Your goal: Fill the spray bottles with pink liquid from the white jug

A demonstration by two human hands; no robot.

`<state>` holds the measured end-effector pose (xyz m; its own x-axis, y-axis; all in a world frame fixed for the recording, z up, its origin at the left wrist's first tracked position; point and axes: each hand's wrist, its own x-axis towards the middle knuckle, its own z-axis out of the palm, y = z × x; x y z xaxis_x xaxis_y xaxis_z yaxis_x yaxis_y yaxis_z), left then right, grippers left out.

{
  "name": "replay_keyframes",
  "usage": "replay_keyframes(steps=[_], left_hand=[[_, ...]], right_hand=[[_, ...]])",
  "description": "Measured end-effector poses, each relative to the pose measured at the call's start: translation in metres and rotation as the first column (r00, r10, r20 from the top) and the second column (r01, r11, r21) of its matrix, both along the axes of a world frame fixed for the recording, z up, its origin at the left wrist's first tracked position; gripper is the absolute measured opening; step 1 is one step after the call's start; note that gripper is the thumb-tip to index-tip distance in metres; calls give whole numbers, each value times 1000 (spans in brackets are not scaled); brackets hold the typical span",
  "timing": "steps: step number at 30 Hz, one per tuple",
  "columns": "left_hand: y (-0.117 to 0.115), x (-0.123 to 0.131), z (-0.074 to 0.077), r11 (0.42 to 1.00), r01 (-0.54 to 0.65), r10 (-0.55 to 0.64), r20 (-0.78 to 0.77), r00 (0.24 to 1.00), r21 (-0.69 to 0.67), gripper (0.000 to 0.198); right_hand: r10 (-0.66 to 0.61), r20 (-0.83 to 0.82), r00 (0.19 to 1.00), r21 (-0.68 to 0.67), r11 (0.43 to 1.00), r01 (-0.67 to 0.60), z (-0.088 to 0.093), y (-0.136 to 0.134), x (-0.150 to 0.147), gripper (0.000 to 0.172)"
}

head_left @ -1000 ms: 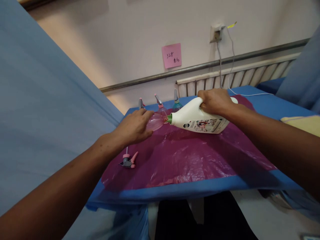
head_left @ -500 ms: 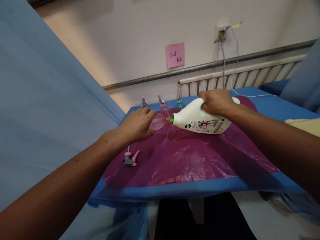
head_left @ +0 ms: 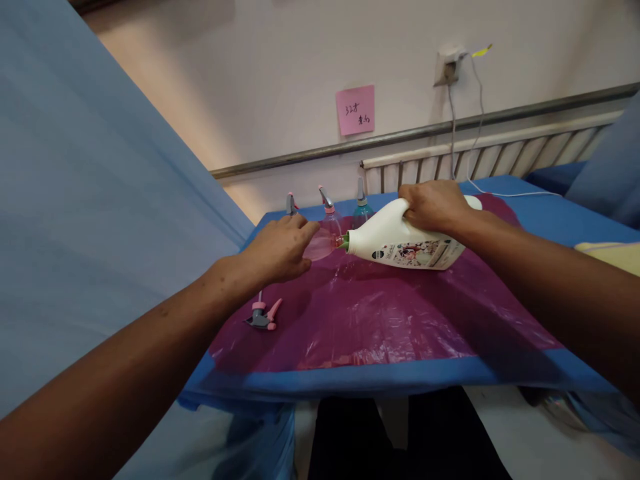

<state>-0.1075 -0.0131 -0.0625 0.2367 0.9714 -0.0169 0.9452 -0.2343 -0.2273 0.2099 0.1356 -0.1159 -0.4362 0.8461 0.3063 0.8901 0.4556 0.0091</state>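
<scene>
My right hand is closed round the handle of a large white detergent jug, which lies tilted on its side with its green-lined mouth facing left. That mouth meets the neck of a clear pink spray bottle, also tipped over. My left hand is wrapped round the spray bottle's body, hiding part of it. Nearer me lies a loose grey and pink trigger sprayer head. Whether liquid is flowing between the two mouths is too small to tell.
Behind my hands stand a pink spray bottle, a teal spray bottle and another trigger top. Purple plastic sheeting covers the blue-draped table. A blue curtain hangs at left; a cable crosses the back right.
The whole view has shifted slightly, so everything sits a little further right. Both hands keep their grips, and the jug and spray bottle stay mouth to mouth.
</scene>
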Motion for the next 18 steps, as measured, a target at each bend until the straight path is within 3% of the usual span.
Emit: replay_keyframes(steps=[4,10,18], left_hand=[[-1,3,1,1000,-2,2,-46,999,-7,69],[-2,12,8,999,-18,11,-243,970,-27,67],[-3,18,11,999,-22,13,-275,961,-30,62]], right_hand=[[-3,34,999,7,1000,2,0,0,-1,33],[1,37,999,-5,1000,-1,1,0,0,36],[-2,32,999,-20,1000,3,2,1,0,33]])
